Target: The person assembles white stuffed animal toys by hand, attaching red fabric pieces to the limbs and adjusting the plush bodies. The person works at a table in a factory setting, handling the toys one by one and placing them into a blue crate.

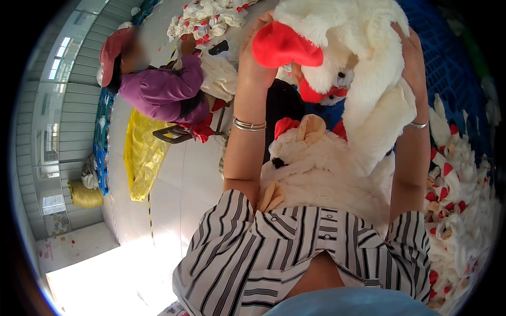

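Both arms are raised in front of me, lifting a limp white plush toy skin point(363, 31) with a red end piece point(287, 46). On the left edge, beside the red piece, my left hand point(257, 55) is closed on it, its fingers partly hidden by fabric. At the opposite edge my right hand point(412, 55) grips the white fur, with most fingers out of sight behind it. Lower down, another white plush skin point(321, 163), with a dark nose, beige ear pieces and red parts, lies across my lap.
To the right is a large heap of white plush skins point(458, 226) with red parts, near blue plastic crates point(443, 47). A co-worker in purple point(163, 89) sits at the left by a yellow plastic sheet point(145, 152). More plush pieces point(211, 18) are piled on the floor ahead.
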